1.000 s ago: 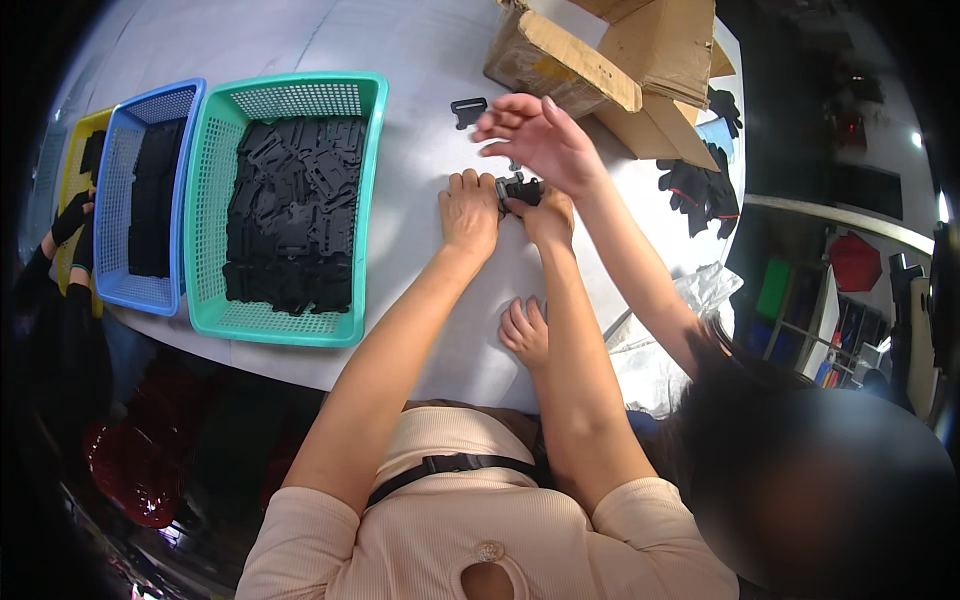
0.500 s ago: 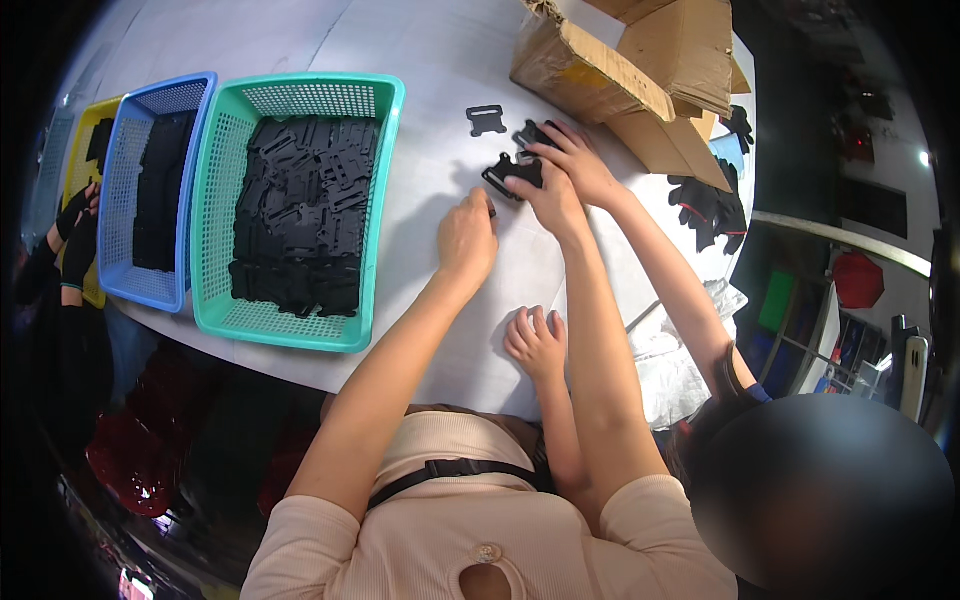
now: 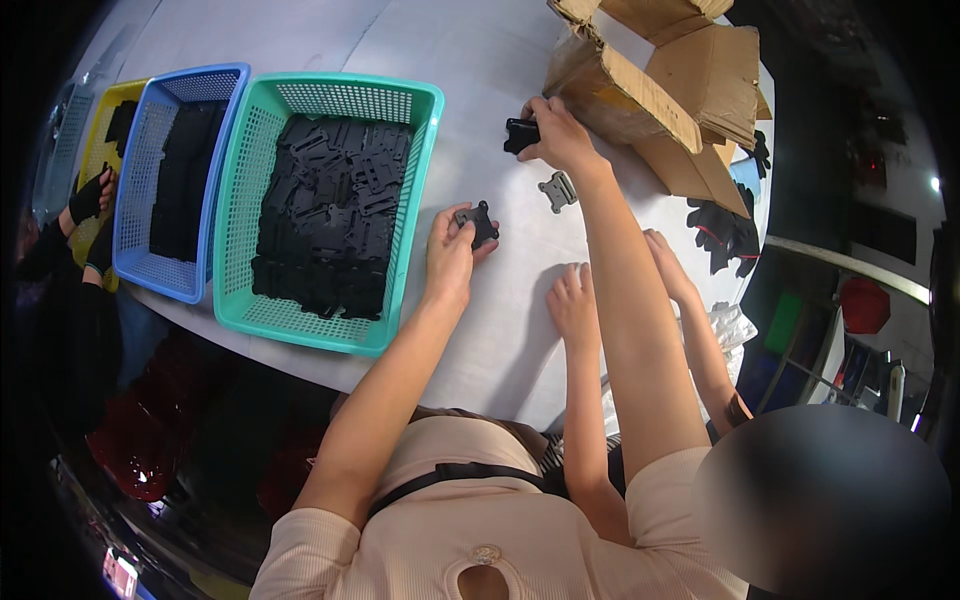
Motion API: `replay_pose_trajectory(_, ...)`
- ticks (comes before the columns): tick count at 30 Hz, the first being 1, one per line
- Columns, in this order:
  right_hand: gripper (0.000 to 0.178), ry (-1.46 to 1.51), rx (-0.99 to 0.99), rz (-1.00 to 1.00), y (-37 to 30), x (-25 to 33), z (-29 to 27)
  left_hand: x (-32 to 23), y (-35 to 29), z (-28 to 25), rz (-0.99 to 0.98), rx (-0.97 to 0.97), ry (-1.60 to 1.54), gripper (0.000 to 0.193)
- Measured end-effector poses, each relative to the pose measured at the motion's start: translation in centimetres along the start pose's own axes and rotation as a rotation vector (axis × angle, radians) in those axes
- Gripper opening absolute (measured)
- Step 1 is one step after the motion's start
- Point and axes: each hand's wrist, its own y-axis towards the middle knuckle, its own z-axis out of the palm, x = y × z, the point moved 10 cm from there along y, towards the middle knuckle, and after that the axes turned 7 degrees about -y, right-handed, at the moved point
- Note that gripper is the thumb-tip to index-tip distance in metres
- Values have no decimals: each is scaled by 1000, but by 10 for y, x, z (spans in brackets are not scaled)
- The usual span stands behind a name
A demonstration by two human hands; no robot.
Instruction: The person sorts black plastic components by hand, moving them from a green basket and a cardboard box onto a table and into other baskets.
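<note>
My left hand (image 3: 450,258) is closed on a flat black buckle-like plate (image 3: 477,222), held above the table to the right of the green basket (image 3: 300,338). Farther off, my right hand (image 3: 568,138) has its fingers around a dark, glossy buckle-like piece (image 3: 518,136), close to the cardboard box. Between my hands, nearer the right wrist, a grey buckle-like plate (image 3: 556,192) with a slot lies on the white tabletop. Many similar black plates (image 3: 325,200) fill the green basket, some overlapping at angles.
A blue basket (image 3: 130,225) and a yellow basket (image 3: 92,160) hold dark pieces at the left, by another person's gloved hand (image 3: 92,195). An open cardboard box (image 3: 625,90) and black gloves (image 3: 725,232) stand right. A second person's hands (image 3: 573,300) flank my right forearm.
My left hand has come nearer and now shows a black plate. My right hand has moved farther away with a dark piece. The neighbouring person's reaching hand has drawn back from the pieces.
</note>
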Motion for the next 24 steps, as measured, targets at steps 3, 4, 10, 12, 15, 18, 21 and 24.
replay_pose_trajectory(3, 50, 64, -68, -23, -10, -4, -7, 2, 2, 4, 30, 43, 28, 28)
replay_pose_trajectory(4, 47, 126, -24, 10, -10, -1, 3, -1, 5, -3, 54, 43, 46, 28)
replay_pose_trajectory(10, 28, 791, 198, 132, -68, 18, 25, 7, 13, 17, 18, 201, -19, 29)
replay_pose_trajectory(12, 29, 841, 257, 137, -89, 25, 40, 19, 13, 29, -60, 297, -117, 31)
replay_pose_trajectory(15, 43, 341, 38, 0, -108, 44, 18, 35, 13, 24, -126, 327, -125, 29)
replay_pose_trajectory(18, 44, 371, 77, 25, -116, 45, 17, 43, 13, 16, -166, 307, -199, 26)
replay_pose_trajectory(21, 44, 754, 132, 301, -108, 0, 22, 41, 11, 10, -165, 266, -172, 24)
replay_pose_trajectory(24, 39, 165, -180, 362, -99, -48, 2, 42, 9, 12, -148, 240, -138, 23)
